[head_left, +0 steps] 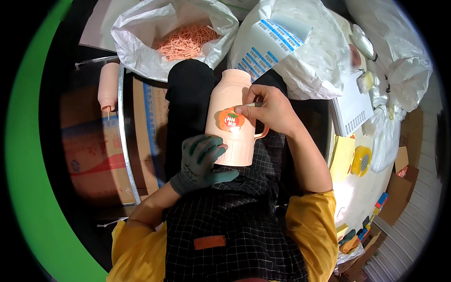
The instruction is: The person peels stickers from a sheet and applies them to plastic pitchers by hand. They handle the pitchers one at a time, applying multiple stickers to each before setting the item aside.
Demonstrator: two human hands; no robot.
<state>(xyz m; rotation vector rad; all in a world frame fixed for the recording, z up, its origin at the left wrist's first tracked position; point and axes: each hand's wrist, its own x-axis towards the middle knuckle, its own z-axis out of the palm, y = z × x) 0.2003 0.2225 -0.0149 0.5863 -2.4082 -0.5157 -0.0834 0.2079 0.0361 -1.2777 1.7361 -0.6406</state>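
A peach plastic vacuum jug [216, 101] with a side handle lies across my lap, its neck pointing away from me. An orange sticker [229, 124] with a tomato-like picture sits on its front. My left hand [199, 162], in a grey-green glove, curls its fingers against the jug's lower left side, with the thumb by the base. Bare, my right hand [272, 110] is closed in a pinch at the sticker's upper right edge, the thumb tip touching it. A small pale piece shows between its fingers; what it is I cannot make out.
Beyond my knees stands a white sack [129, 40] of small peach plastic pieces. Beside it are a plastic bag [319, 70] and barcode label sheets [268, 47]. Another peach jug [109, 84] lies left, near cardboard boxes [94, 160]. A tape roll [361, 160] rests on the right table.
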